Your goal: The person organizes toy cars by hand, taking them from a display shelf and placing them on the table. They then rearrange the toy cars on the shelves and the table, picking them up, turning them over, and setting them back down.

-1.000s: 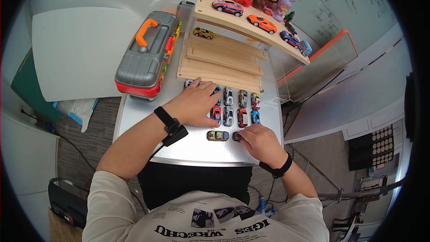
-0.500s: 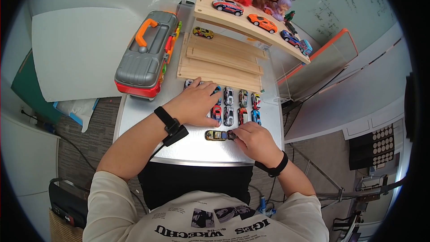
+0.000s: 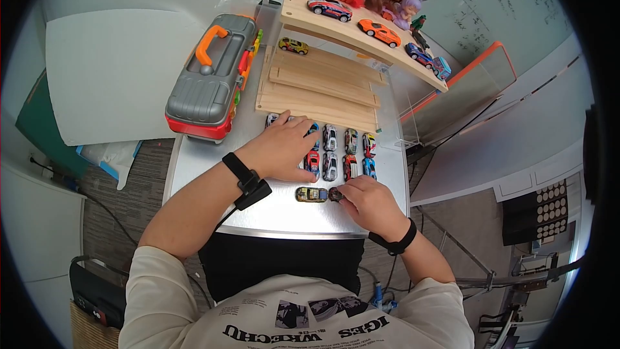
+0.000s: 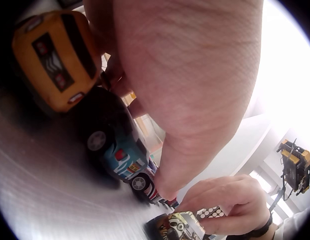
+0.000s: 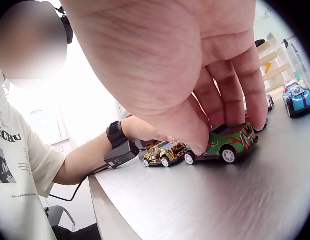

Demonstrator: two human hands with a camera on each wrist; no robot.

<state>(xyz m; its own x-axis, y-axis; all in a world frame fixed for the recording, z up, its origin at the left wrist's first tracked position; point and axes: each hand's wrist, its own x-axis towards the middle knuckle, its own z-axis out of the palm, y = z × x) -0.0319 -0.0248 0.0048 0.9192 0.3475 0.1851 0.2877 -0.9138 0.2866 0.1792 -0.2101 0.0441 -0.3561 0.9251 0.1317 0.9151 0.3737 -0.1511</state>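
My right hand pinches a green toy car with red flame marks between thumb and fingers, wheels at the metal tabletop. End to end with it stands a gold patterned toy car, nearer the left hand. My left hand lies spread over the left part of two rows of toy cars, partly hiding them. Beneath it in the left wrist view are an orange car and a teal car. To its right stand white cars, one of them a silver-white car, and a blue car.
A grey toolbox with an orange handle stands at the left. Wooden stepped shelves sit behind the rows, with a yellow car on them. A higher wooden shelf bears dolls and several cars.
My right hand has slid the green car left up to the gold car, which has shifted slightly left. The left hand has stayed in place.
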